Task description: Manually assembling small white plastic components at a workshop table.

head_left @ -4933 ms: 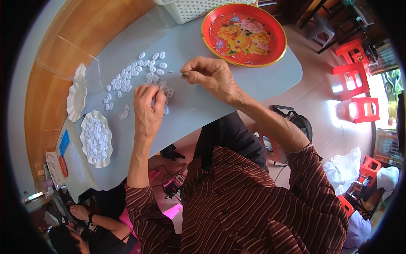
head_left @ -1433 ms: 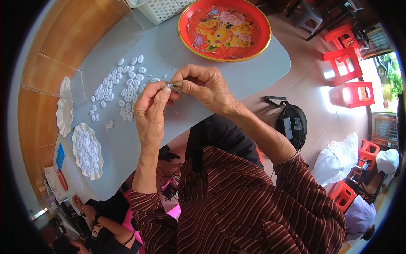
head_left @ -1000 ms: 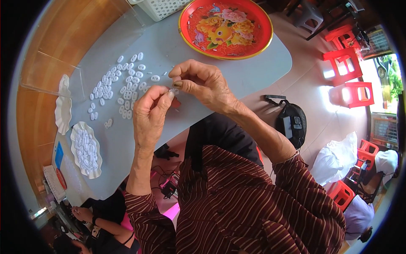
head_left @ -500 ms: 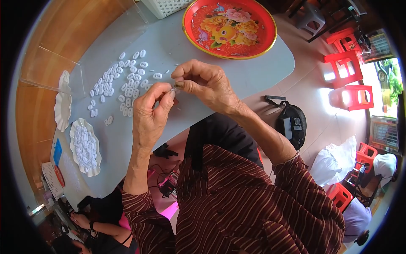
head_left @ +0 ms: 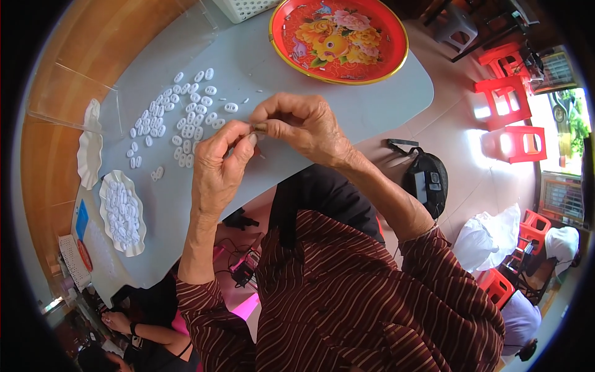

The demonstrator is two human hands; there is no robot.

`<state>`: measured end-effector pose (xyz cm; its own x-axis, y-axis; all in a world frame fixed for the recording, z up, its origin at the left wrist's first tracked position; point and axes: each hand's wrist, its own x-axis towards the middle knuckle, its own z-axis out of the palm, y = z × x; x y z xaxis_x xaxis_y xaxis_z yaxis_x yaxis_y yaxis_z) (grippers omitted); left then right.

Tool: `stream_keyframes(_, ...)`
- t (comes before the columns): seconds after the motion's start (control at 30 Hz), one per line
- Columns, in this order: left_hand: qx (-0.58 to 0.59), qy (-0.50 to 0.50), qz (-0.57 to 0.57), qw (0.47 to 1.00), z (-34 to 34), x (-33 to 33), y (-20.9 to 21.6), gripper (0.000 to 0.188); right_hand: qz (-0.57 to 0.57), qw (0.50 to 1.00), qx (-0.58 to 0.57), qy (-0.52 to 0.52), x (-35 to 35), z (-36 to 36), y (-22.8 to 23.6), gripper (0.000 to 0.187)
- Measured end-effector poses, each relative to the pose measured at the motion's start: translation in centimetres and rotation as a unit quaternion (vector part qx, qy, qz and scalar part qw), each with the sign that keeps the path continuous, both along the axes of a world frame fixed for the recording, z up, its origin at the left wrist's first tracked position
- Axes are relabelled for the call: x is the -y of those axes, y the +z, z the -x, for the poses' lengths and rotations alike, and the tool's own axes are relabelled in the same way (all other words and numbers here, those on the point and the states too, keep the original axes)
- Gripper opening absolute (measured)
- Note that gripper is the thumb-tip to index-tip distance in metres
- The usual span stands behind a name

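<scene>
Over the near side of the grey table (head_left: 378,108), my left hand (head_left: 218,162) and my right hand (head_left: 308,129) meet fingertip to fingertip. Both are closed in a pinch, thumb against forefinger. Whatever lies between the fingertips is tiny and mostly covered by them. Just beyond my hands sits a single white oval piece (head_left: 230,107) with dark openings, apart from a spread of several similar white ovals (head_left: 189,131) to the left. A few thin white slivers (head_left: 246,100) lie near my right fingers.
A scalloped white dish (head_left: 141,230) full of white pieces stands at left, another scalloped dish (head_left: 91,146) behind it. At the back are a red flowered round tray (head_left: 392,46) and a white perforated basket (head_left: 240,9). Another person's arm (head_left: 158,335) shows at lower left.
My fingertips have closed slightly tighter together, my right thumb shifting a little. The scattered pieces, dish and tray stay in place; the view has shifted slightly.
</scene>
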<state>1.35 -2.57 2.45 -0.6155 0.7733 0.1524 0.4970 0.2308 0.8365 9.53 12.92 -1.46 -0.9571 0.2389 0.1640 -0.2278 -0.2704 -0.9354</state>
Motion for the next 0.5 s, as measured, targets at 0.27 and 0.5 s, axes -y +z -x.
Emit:
stream_keyframes(0.27, 0.072, -0.039, 0.054, 0.995, 0.8, 0.6, 1.5, 0.013, -0.079, 0.996, 0.038, 0.018, -0.2, -0.4, 0.9, 0.016)
stream_keyframes(0.5, 0.089, -0.047, 0.055, 0.993, 0.7, 0.5, 1.8, 0.011, -0.091, 0.995, 0.046, 0.023, -0.2, -0.4, 1.0, 0.021)
